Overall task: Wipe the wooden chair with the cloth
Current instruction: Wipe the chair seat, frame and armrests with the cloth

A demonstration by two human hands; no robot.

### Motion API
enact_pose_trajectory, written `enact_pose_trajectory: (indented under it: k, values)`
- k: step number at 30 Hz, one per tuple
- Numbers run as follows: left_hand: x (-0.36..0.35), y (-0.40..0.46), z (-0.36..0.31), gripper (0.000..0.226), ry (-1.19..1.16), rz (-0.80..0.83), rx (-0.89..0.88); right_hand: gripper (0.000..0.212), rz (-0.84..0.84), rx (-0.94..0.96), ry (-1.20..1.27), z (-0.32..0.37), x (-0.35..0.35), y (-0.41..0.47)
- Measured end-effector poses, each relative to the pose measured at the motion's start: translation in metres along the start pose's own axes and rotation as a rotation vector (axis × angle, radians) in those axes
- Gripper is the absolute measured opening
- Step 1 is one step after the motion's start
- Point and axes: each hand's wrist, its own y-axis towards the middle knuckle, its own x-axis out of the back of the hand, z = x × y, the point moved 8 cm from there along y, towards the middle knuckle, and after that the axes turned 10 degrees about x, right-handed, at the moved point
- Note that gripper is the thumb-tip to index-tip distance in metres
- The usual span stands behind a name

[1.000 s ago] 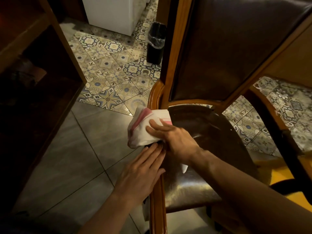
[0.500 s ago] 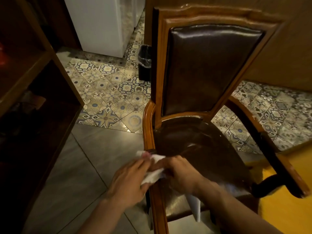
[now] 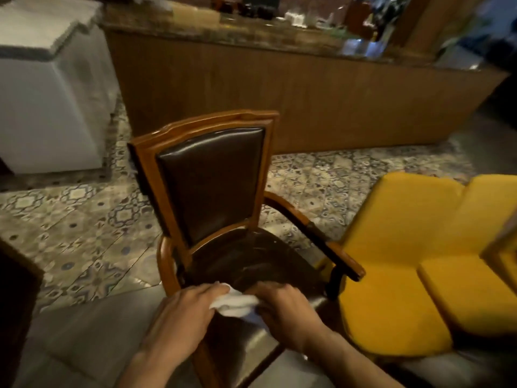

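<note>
The wooden chair stands in the middle of the view, with an orange-brown frame, curved armrests and dark brown leather on its back and seat. A bunched white cloth sits over the front left part of the seat. My left hand grips the cloth's left side and my right hand grips its right side. Most of the cloth is hidden under my fingers. The chair's front left edge lies below my left hand.
A yellow cushioned seat stands right beside the chair's right armrest. Behind the chair runs a long wooden counter. A white cabinet stands at the far left on the patterned tile floor. A dark shelf edge is at my left.
The view has lifted and pulled back, so the whole chair, counter and yellow seat show. The cloth went from under my right hand at the left armrest to bunched between both hands.
</note>
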Motion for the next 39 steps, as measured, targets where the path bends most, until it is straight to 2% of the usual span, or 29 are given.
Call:
enact_pose_trajectory:
  k: [6, 11, 15, 22, 27, 32, 39]
  values:
    - [0.047, 0.013, -0.078, 0.053, 0.025, -0.038, -0.12, 0.026, -0.143, -0.096, -0.131, 0.009, 0.093, -0.023]
    - [0.084, 0.023, -0.134, 0.051, 0.082, -0.113, -0.206, 0.032, -0.301, -0.094, -0.295, 0.018, 0.152, -0.046]
    - [0.094, 0.026, -0.17, 0.051, 0.116, -0.155, -0.272, 0.034, -0.394, -0.079, -0.335, 0.016, 0.183, -0.066]
    - [0.075, 0.032, -0.222, 0.054, 0.142, -0.183, -0.302, 0.043, -0.381, -0.101, -0.351, -0.023, 0.208, -0.096]
    - [0.045, 0.044, -0.264, 0.052, 0.157, -0.178, -0.299, 0.027, -0.376, -0.078, -0.306, -0.071, 0.225, -0.118]
    - [0.003, 0.067, -0.302, 0.054, 0.131, -0.17, -0.264, 0.023, -0.339, -0.077, -0.294, -0.129, 0.239, -0.133]
    - [-0.071, 0.105, -0.304, 0.053, 0.094, -0.143, -0.19, 0.021, -0.234, -0.078, -0.244, -0.209, 0.219, -0.122]
